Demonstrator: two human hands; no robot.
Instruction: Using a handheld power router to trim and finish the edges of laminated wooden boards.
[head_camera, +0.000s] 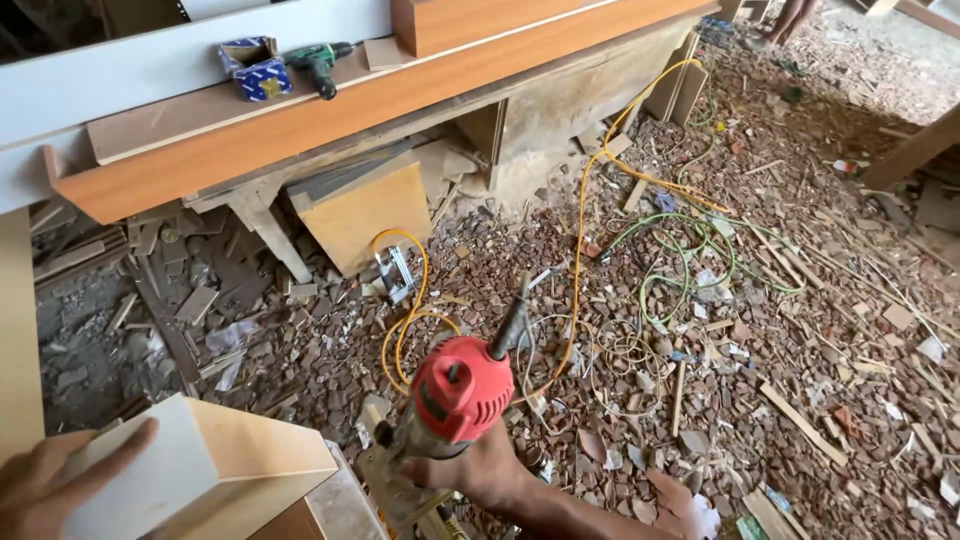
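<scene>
Down at the bottom middle of the frame, the person's right hand (490, 470) is wrapped tight around a small power tool with a round red top (455, 392). A yellow cord (580, 240) runs up from it across the floor to the upper middle.

At the lower left, the left hand (45, 480) lies flat on a white and light brown wooden board piece (200, 465). Its fingers are spread out on the white face, pressing and not curled around it. The red-topped tool is just beside this board, on its right side.

All over the ground are wood chips and thin scrap sticks (800, 420). A green cord (690, 245) loops near the yellow one at the middle right.

At the upper left, a long orange-brown wooden plank (330, 115) rests on a bench. On top of it sit a green cordless drill (320, 65) and a small blue box (255, 68), close together.
</scene>
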